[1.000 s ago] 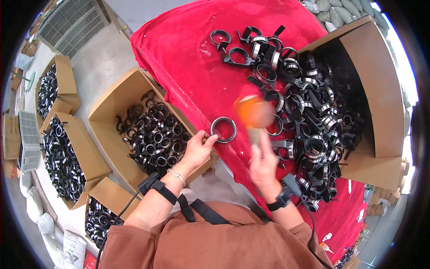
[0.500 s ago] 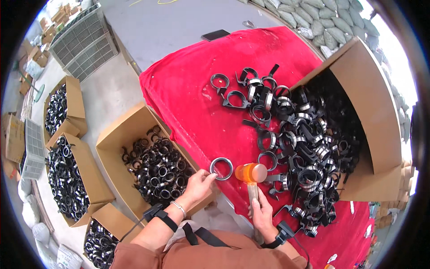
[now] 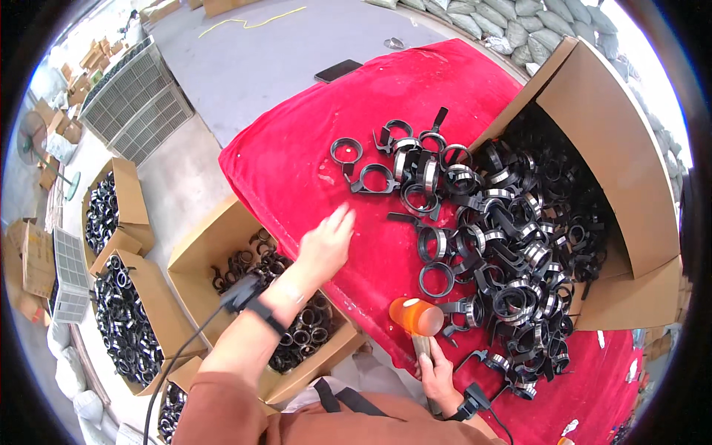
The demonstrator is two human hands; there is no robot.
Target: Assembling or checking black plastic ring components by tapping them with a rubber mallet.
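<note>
Right hand (image 3: 436, 368) grips mallet (image 3: 417, 317); left hand (image 3: 326, 243) reaches clamps (image 3: 475, 222).

Brown sleeves, black cabled wristbands (image 3: 256, 300), dark chest straps.

red cloth (image 3: 297, 170) | black ring clamps (image 3: 504, 245) — glossy | orange mallet head (image 3: 417, 317) | brown cardboard boxes (image 3: 200, 256)

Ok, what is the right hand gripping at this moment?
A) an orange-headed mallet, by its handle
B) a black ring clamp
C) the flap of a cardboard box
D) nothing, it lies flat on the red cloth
A: the right hand is closed round the handle of the orange-headed mallet at the near edge of the red cloth, while the left hand reaches out open and empty.
</note>
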